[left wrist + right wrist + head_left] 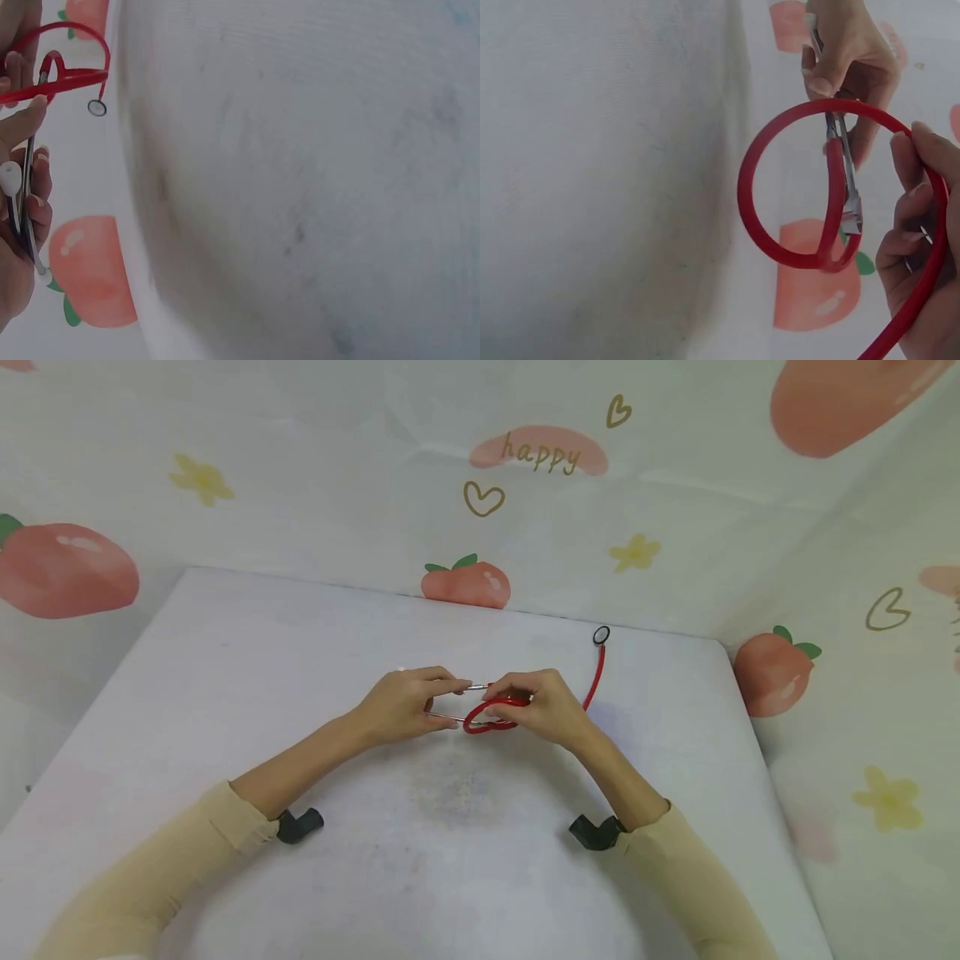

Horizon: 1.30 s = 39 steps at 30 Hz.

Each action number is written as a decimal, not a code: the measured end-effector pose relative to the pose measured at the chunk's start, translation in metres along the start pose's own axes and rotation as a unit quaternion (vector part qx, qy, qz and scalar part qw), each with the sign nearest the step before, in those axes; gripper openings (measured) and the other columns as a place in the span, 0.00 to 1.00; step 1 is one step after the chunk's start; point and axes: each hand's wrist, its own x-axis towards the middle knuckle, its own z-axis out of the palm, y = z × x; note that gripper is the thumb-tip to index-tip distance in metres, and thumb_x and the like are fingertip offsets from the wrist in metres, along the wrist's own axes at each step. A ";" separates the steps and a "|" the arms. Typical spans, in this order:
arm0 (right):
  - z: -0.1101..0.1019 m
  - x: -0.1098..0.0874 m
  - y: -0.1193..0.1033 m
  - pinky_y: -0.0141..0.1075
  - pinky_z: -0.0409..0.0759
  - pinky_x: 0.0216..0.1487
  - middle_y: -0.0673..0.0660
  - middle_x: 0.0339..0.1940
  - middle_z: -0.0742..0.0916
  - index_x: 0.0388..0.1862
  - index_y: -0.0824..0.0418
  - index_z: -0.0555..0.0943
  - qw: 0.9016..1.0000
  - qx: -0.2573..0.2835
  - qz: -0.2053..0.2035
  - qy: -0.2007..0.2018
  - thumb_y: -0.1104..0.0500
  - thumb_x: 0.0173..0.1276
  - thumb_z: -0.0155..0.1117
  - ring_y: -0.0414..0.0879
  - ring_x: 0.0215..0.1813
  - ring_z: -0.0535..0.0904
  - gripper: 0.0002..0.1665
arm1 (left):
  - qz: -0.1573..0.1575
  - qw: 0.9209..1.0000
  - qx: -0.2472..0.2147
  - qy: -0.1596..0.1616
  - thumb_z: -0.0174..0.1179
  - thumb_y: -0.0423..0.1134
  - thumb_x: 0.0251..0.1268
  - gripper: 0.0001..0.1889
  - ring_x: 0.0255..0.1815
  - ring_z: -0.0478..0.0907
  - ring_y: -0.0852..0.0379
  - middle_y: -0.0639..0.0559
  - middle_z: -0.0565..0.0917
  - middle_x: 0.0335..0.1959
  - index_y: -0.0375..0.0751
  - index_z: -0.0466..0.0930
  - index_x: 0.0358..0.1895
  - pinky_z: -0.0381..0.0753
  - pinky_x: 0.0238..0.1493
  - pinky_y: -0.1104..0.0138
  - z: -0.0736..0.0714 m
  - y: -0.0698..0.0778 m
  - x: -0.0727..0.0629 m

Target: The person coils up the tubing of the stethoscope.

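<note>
Peach-print backdrop (337, 485) stands behind the white desk (450, 893). Red stethoscope (835, 191) is held between both hands, above the desk. Left hand (401, 703) clamps the metal ear tubes (847, 161) between thumb and fingers. Right hand (551, 706) is curled round the tubing (746, 184), which forms a loop. Round chest piece (602, 636) appears near the desk's far edge, beyond the right hand.
</note>
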 end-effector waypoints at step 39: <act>-0.013 0.027 0.007 0.28 0.82 0.36 0.64 0.37 0.89 0.45 0.73 0.86 0.999 -0.008 0.019 0.035 0.73 0.62 0.69 0.49 0.32 0.83 0.12 | 0.069 0.995 -0.033 0.064 0.80 0.41 0.46 0.35 0.21 0.70 0.66 0.51 0.86 0.48 0.40 0.80 0.62 0.72 0.24 0.75 -0.008 0.005 0.006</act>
